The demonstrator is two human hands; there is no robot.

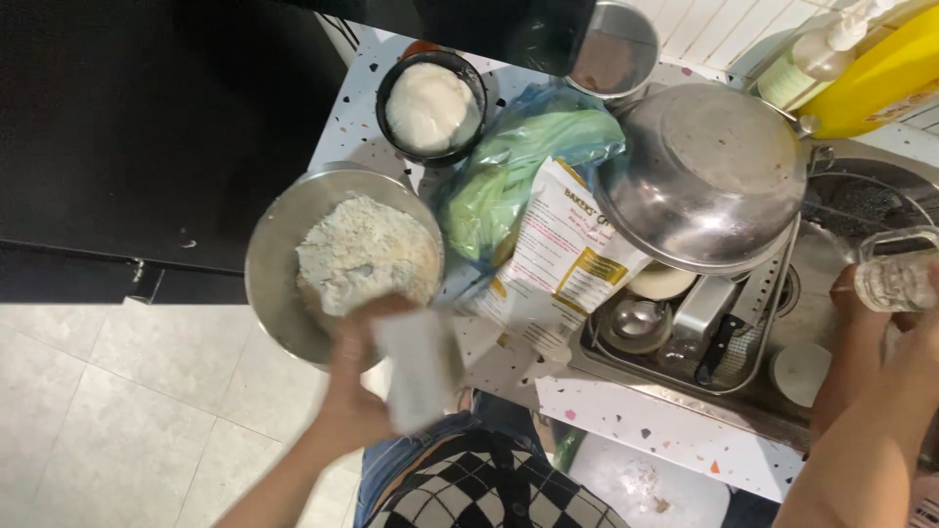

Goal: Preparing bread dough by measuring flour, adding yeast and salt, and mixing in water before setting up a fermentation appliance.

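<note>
Left hand: grasping a blurred white rectangular packet, held at the near rim of the round steel bowl of flour on the speckled white table. Right hand: clasped around a clear glass jar above the sink. Adjacent: printed paper flour bag.
</note>
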